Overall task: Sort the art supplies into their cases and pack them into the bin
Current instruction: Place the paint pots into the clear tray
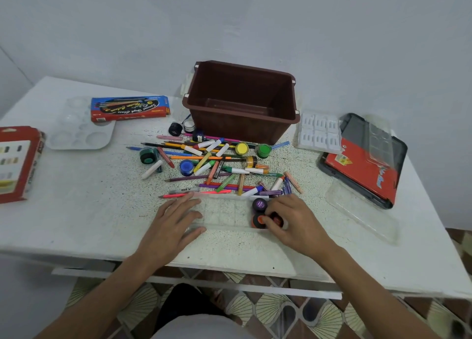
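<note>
A clear plastic paint tray [224, 212] lies at the table's near edge. My left hand [176, 217] rests flat on its left end. My right hand [288, 217] grips a red paint pot [277, 220] at the tray's right end, beside an orange pot [258, 221] and a purple pot [259, 204] sitting in the tray. A heap of pencils, crayons and markers [217, 167] lies beyond, with yellow [241, 148], green [264, 150] and blue [186, 167] pots among them. The brown bin [242, 101] stands empty at the back.
A blue pencil box [130, 108] and a white palette [79, 131] lie at back left, and a red box [18, 162] sits at the left edge. On the right are a white insert [319, 133], a red-and-black case [365, 159] and a clear lid [362, 211].
</note>
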Tool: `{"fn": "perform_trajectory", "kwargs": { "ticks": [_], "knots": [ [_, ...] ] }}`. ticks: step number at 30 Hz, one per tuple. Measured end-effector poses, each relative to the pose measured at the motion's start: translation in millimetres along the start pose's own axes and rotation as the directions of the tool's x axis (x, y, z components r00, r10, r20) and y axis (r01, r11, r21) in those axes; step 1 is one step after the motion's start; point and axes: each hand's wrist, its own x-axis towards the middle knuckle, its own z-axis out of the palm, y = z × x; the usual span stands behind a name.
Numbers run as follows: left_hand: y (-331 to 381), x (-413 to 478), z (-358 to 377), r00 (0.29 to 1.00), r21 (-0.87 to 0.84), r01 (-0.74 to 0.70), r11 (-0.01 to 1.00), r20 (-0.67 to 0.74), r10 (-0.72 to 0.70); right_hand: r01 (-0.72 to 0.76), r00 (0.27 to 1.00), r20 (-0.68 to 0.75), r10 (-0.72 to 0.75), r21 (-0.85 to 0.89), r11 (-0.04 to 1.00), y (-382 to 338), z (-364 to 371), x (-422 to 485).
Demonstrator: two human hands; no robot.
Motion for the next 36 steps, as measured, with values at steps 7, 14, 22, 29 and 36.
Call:
{"fn": "perform_trajectory", "kwargs": {
  "ticks": [7,14,22,29,36],
  "knots": [
    [1,0,0,1.000,0.013,0.000,1.000,0.002,0.000,-0.170,0.982,-0.080,0.171,0.014,0.985,21,-10,49],
    [2,1,-1,0.999,0.004,-0.007,1.000,-0.036,0.007,-0.225,0.971,-0.093,0.220,-0.047,0.973,39,-7,102],
    [0,1,-1,0.999,-0.001,0.004,1.000,-0.033,-0.004,-0.274,0.961,0.006,0.277,-0.132,0.953,62,6,133],
    [1,1,-1,1.000,-0.003,0.004,1.000,-0.024,-0.004,-0.272,0.959,0.055,0.278,-0.095,0.958,68,10,137],
    [1,2,0,1.000,0.004,0.014,1.000,0.004,-0.014,-0.311,0.944,-0.082,0.320,0.108,0.944,50,-10,120]
  ]
}}
